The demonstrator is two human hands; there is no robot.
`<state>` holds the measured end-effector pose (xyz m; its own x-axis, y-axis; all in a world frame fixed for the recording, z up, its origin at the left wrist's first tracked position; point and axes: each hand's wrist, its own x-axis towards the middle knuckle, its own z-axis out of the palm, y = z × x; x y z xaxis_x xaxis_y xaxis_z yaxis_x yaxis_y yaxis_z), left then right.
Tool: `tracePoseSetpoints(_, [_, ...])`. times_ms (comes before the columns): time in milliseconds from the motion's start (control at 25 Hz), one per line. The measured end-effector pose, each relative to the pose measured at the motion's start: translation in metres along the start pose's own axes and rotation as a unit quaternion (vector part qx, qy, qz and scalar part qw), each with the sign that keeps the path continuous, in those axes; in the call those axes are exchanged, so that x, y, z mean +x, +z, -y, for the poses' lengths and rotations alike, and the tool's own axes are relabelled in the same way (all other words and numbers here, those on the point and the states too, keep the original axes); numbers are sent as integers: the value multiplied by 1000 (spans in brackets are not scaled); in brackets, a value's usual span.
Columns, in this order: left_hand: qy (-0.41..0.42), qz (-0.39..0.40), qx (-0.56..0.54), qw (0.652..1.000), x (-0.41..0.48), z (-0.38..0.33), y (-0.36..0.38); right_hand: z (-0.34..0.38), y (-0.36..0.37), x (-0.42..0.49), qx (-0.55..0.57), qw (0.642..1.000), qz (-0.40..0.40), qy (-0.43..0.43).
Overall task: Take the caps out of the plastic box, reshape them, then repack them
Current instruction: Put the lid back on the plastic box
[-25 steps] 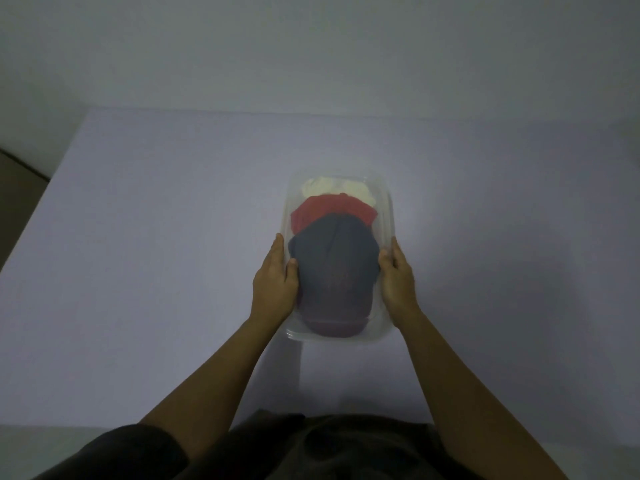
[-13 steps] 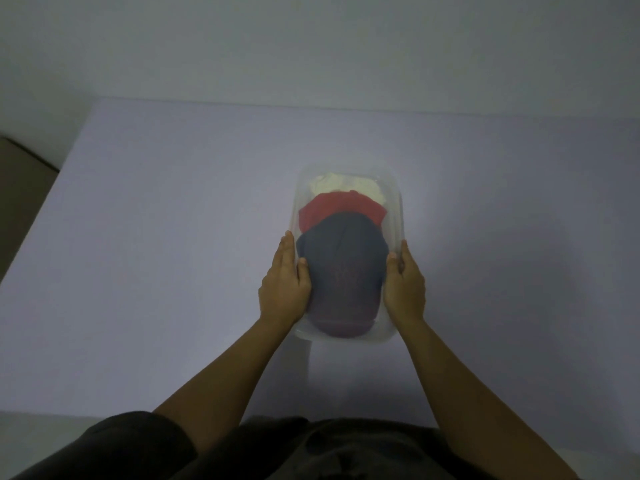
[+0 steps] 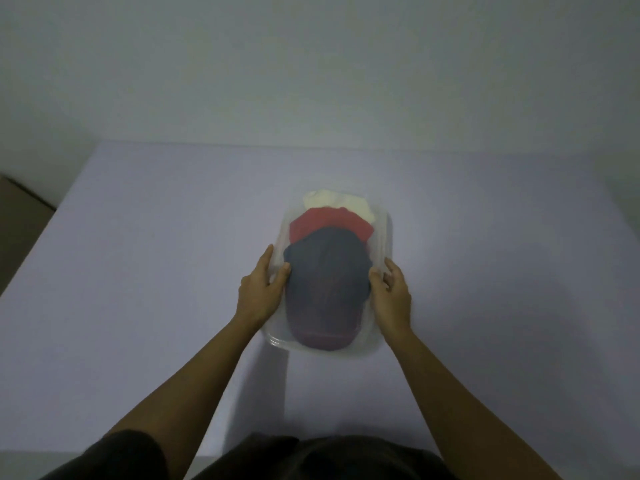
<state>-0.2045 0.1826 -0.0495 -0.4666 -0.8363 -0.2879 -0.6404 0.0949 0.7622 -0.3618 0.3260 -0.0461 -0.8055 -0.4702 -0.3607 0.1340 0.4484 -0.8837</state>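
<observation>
bracing a clear plastic box [image 3: 381, 237] from both flanks, the person has it sitting on the pale table [image 3: 138, 271] a little right of the frame's centre, its long axis running away from the body. the left hand [image 3: 258, 294] lies along the box's left wall with fingers stretched up the outside and the thumb hooked over the rim beside the dark cap, so the wall is pinched between thumb and fingers. the right hand [image 3: 391, 299] mirrors it on the right wall, though its fingers look looser and partly spread; whether the thumb actually presses the rim i cannot tell.

three caps lie overlapped inside: a dark blue cap [image 3: 327, 275] nearest and on top, a red cap [image 3: 329, 225] showing behind it, a cream cap [image 3: 337, 202] at the far end poking above the rim. the overlapped stacking probably saves room, which is why they need reshaping.

the two-sided hold likely steadies the light box where both hands can work. no cap is out yet, so the task looks barely begun; the dark one, on top, seems the natural first pick.
</observation>
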Motion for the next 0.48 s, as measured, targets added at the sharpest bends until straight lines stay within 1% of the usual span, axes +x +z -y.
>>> tracePoseSetpoints(120, [31,33,-12,999,23,-16,-24,24,-26,21,134,989,33,50])
tracePoseSetpoints(200, [68,67,-7,995,38,-35,-37,45,-51,44,178,980,41,84])
tracePoseSetpoints(360, [108,162,27,981,68,-77,-47,76,-86,85,142,981,103,85])
tracePoseSetpoints(400, [113,178,45,976,75,-87,-46,79,-87,92,133,983,102,79])
tracePoseSetpoints(480, [121,185,88,971,94,-106,-42,80,-86,109,135,987,58,65])
